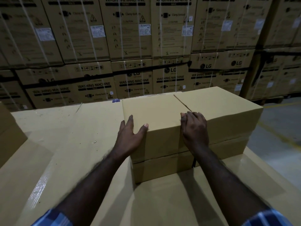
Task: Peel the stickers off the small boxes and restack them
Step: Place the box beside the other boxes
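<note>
Plain tan cardboard box [154,118], upper near one of a two-high, two-wide stack, resting on a broad flat cardboard surface [65,144]. Left hand [130,136] spread against its left near corner, thumb on the top edge. Right hand [194,129] draped over its right edge, beside the neighbouring tan box [219,106]. Neither hand clenched.

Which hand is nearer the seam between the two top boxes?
Right. The right hand rests at the near end of the seam; the left hand is on the near box's opposite corner.
</note>
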Demonstrator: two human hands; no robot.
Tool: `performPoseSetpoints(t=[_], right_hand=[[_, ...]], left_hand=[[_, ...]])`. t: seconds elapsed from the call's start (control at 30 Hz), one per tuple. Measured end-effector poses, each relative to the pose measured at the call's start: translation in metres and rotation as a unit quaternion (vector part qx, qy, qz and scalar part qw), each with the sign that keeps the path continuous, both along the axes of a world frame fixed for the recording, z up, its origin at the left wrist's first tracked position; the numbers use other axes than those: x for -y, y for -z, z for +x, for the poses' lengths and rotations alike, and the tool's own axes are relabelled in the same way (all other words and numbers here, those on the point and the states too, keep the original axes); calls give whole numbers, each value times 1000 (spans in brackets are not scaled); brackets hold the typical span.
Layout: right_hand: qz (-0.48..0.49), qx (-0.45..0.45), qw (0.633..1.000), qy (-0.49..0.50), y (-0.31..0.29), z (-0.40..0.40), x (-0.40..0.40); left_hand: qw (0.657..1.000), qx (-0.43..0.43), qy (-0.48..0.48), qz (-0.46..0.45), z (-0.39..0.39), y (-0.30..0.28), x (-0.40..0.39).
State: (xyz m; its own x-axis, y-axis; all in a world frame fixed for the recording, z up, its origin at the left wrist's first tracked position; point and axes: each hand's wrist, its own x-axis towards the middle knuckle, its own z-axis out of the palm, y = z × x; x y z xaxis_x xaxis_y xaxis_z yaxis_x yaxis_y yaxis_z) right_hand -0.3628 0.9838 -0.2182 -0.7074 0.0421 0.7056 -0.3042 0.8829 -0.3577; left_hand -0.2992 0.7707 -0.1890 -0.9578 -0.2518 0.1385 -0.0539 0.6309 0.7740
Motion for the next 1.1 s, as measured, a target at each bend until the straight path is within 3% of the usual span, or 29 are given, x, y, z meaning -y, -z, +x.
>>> performPoseSetpoints(t=[0.13,0.53,0.8,1.1], right_hand=[[6,33,999,-5,-4,6,4],[-30,21,994,-99,-62,96,96],[-47,-32,987,-147,-96,201,207],[-59,-42,967,-245,-111,312,380]], left_hand=[[1000,11,26,-13,6,-6,4],[988,-106,16,-107,89,-38,54],[972,-173,-15,-156,207,-69,166],[961,-165,-116,-191,359,-87,329]])
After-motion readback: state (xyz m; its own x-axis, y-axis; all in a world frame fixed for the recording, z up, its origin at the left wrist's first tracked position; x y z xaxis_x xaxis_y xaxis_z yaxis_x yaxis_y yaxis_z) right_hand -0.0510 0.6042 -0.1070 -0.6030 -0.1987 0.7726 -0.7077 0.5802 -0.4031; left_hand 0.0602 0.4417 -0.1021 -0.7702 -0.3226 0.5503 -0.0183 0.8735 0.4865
